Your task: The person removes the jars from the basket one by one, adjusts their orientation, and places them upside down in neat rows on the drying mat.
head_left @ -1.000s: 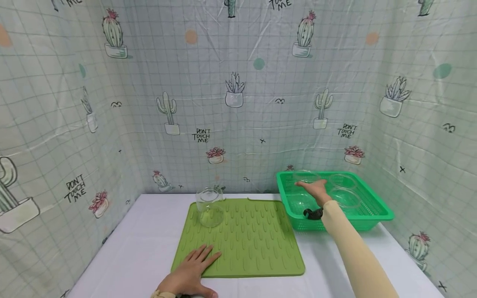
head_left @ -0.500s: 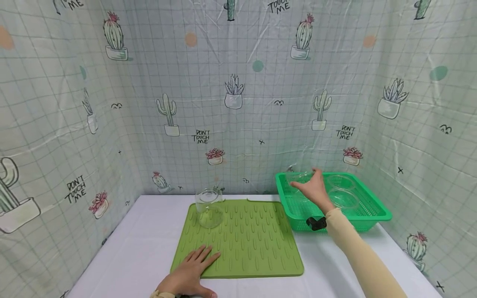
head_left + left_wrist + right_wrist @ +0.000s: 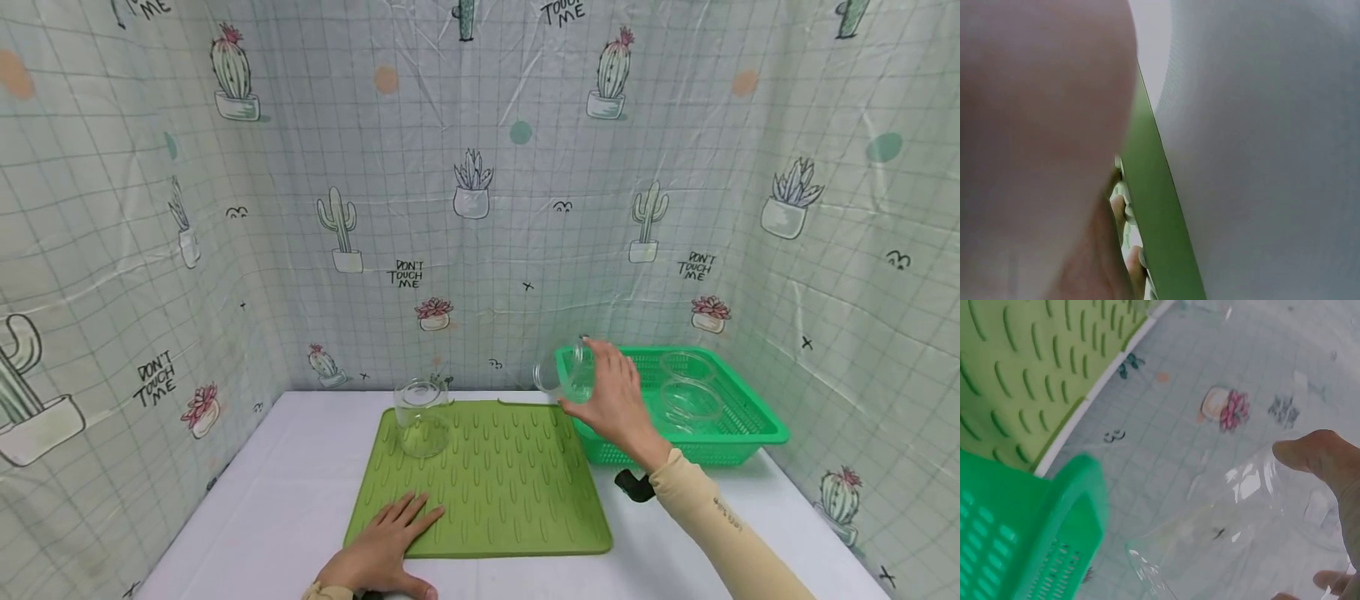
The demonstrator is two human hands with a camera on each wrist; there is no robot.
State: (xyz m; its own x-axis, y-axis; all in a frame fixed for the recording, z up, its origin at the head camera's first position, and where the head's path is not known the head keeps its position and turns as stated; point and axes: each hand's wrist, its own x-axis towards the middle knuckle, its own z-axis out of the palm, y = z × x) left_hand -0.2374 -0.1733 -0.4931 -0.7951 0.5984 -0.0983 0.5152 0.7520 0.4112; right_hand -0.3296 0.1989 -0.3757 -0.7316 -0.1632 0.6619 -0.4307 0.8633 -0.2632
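Observation:
My right hand [image 3: 618, 404] holds a clear cup [image 3: 551, 372] between thumb and fingers, tipped on its side at the left edge of the green basket [image 3: 765, 433]. In the right wrist view the thumb [image 3: 1307, 453] lies against the transparent wall of the cup. My left hand [image 3: 375, 546] rests palm down, fingers spread, on the near left corner of the green ridged mat [image 3: 510, 483]. Another clear cup [image 3: 422, 429] stands upside down on the mat's far left part. The left wrist view is mostly filled by the blurred hand [image 3: 1035, 137] beside the mat's edge [image 3: 1157, 206].
In the basket's right part sit more clear round containers [image 3: 692, 400]. A white-covered table [image 3: 262, 475] carries mat and basket. A cactus-print curtain [image 3: 480, 250] closes off the back and both sides.
My right hand has lifted a clear cup out of the basket, moved left and tipped it sideways. The left hand and the cup on the mat have stayed put.

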